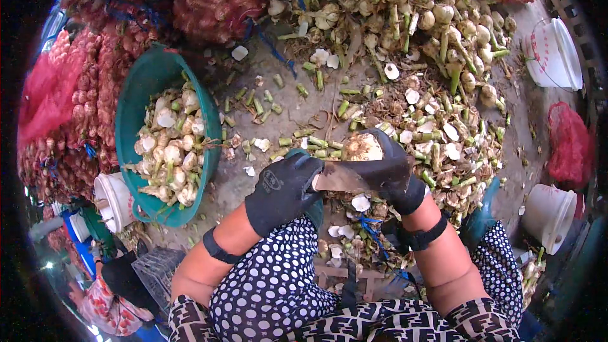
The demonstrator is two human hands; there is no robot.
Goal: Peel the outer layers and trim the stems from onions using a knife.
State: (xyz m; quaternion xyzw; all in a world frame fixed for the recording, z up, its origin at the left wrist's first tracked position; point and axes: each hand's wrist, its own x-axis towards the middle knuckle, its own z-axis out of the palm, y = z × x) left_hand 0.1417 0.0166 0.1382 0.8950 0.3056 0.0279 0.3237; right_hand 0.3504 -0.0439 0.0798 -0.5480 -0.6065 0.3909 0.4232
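Note:
My left hand (287,183), in a black coated glove, grips a knife (339,178) near its pale handle end. The broad, stained blade points right, across the front of my right hand (396,171). That hand, also in a black glove, holds a garlic bulb (363,147) just beyond the blade, with a pale cut-looking face showing. Part of the right palm is hidden behind the knife. Below both hands lie cut garlic stems and root ends (427,147), strewn over the floor between my legs.
A green plastic tub (124,99) with trimmed garlic bulbs stands left. Untrimmed garlic (427,14) is heaped ahead. Red mesh sacks (213,4) line the far left. White buckets (546,52) stand right. Another person (114,299) is at lower left, near a plastic crate (154,268).

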